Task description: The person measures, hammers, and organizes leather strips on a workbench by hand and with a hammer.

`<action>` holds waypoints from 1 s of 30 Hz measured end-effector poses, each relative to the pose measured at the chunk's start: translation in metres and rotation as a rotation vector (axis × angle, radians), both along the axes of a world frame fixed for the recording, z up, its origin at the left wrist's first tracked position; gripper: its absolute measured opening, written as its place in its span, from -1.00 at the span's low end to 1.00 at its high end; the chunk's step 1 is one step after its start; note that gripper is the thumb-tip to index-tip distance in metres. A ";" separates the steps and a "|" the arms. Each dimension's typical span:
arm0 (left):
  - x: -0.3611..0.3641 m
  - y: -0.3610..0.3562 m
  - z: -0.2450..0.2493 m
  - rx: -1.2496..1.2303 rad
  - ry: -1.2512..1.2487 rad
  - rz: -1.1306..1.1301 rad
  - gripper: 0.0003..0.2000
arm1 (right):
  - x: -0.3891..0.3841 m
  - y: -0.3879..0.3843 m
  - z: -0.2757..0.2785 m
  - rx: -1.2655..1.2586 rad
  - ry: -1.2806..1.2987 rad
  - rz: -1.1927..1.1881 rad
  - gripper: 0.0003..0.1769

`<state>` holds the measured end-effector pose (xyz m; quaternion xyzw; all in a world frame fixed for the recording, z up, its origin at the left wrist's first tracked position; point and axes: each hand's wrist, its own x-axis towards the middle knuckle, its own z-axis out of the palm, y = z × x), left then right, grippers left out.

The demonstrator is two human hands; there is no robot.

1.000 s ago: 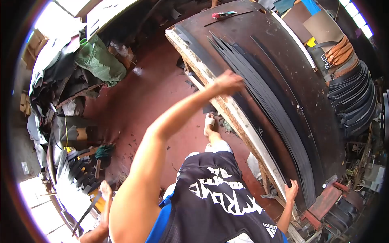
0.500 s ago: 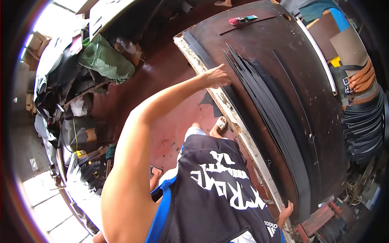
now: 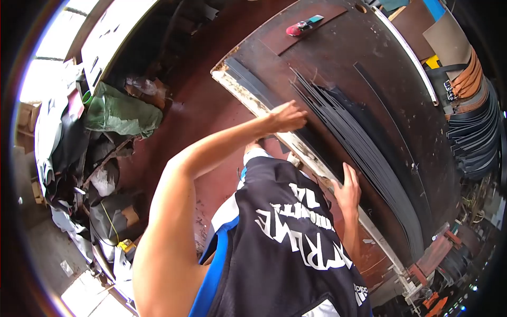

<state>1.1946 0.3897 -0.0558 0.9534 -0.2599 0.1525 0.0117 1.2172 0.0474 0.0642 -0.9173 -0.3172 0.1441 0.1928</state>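
Observation:
My left hand (image 3: 288,117) is closed over the dark strip (image 3: 248,80) that lies along the near edge of the brown table; what its fingers hold is hidden. Farther down the same edge, my right hand (image 3: 347,189) has its fingers stretched out and apart, beside the strip. Beyond both hands, a bundle of long thin black strips (image 3: 364,158) runs along the tabletop (image 3: 343,42). One narrow strip (image 3: 385,105) lies separately behind the bundle.
A red and teal tool (image 3: 303,26) rests on a flat brown piece at the table's far end. Orange and black belts (image 3: 472,132) are stacked at the right. A red clamp-like part (image 3: 433,253) is at the lower right. Green sacking (image 3: 121,111) and scraps are at the left.
My right hand has moved up along the table edge towards my left hand, and its fingers have spread. The view has shifted a little; my left hand remains closed over the edge.

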 end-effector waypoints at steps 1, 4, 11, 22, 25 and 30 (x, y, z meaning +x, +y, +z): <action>0.006 -0.009 0.051 0.160 0.352 0.043 -0.80 | -0.003 0.016 -0.009 -0.033 -0.017 -0.014 -0.33; -0.001 0.014 0.049 0.032 0.241 0.052 -0.73 | 0.002 0.030 -0.021 -0.107 0.011 -0.082 -0.41; 0.003 0.095 0.050 -0.056 0.328 0.094 -0.88 | 0.003 0.038 -0.009 -0.146 -0.015 -0.094 -0.55; 0.003 0.113 0.055 -0.186 0.286 -0.012 -0.85 | 0.006 0.038 -0.008 -0.071 -0.018 -0.105 -0.57; 0.000 0.124 0.054 -0.153 0.330 0.033 -0.85 | 0.007 0.037 -0.009 -0.063 -0.009 -0.119 -0.57; 0.001 0.121 0.054 -0.111 0.347 0.030 -0.82 | 0.009 0.037 -0.007 -0.050 0.005 -0.122 -0.58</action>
